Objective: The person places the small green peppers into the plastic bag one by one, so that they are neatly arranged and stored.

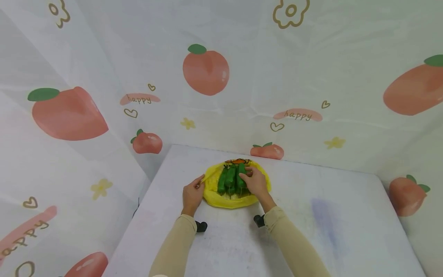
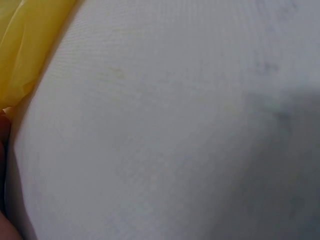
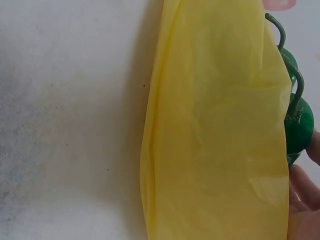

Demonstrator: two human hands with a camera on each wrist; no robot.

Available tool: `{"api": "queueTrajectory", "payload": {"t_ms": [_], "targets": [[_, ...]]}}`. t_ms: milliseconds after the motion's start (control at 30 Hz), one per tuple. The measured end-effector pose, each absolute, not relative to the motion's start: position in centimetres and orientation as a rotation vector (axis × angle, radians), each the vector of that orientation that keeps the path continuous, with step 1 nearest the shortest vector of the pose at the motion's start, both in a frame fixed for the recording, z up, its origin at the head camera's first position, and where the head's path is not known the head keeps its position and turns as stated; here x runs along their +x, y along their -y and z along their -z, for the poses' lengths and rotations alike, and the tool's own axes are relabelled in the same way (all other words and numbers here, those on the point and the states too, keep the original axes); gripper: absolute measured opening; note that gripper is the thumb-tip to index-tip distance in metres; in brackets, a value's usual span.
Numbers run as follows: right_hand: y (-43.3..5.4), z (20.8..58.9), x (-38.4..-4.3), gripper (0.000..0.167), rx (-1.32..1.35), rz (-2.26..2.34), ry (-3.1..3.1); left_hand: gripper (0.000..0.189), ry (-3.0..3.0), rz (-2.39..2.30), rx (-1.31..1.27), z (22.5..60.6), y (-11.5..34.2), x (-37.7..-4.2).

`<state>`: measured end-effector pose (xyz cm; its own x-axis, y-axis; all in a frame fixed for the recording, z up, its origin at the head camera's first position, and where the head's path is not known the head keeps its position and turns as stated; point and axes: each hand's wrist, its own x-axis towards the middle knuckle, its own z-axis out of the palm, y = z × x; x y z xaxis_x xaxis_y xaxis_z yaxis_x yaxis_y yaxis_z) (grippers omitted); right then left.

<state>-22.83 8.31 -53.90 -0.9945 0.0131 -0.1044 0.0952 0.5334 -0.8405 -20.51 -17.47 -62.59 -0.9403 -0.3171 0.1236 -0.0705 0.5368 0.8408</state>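
Note:
A yellow plastic bag lies spread on the table in the head view, its rim around several dark green peppers with thin stems. On the bag's left side, my left hand pinches the edge. My right hand reaches over the right side and holds the rightmost green pepper between thumb and fingers. From the right wrist, the bag's yellow wall hides part of the peppers; a glossy pepper with a curved stem shows beside the fingers. The left wrist view catches only a bag corner and fingertips.
The white table extends around the bag, with a faint purple stain on its right part. Fruit-printed white sheeting stands behind and at both sides. Black wrist devices sit at both wrists, close to the tabletop.

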Motion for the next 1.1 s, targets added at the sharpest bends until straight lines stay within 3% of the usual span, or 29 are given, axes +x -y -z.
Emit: {"api": "queueTrajectory", "payload": {"t_ms": [900, 1100], "targets": [[-9.0, 53.1, -22.5, 0.052, -0.016, 1.333, -2.712, 0.034, 2.477, 1.359, 0.285, 62.6, 17.3, -20.6], [-9.6, 53.1, -22.2, 0.052, -0.055, 1.36, -2.706, 0.037, 2.489, 1.41, 0.378, 62.5, 17.1, -20.7]]}}
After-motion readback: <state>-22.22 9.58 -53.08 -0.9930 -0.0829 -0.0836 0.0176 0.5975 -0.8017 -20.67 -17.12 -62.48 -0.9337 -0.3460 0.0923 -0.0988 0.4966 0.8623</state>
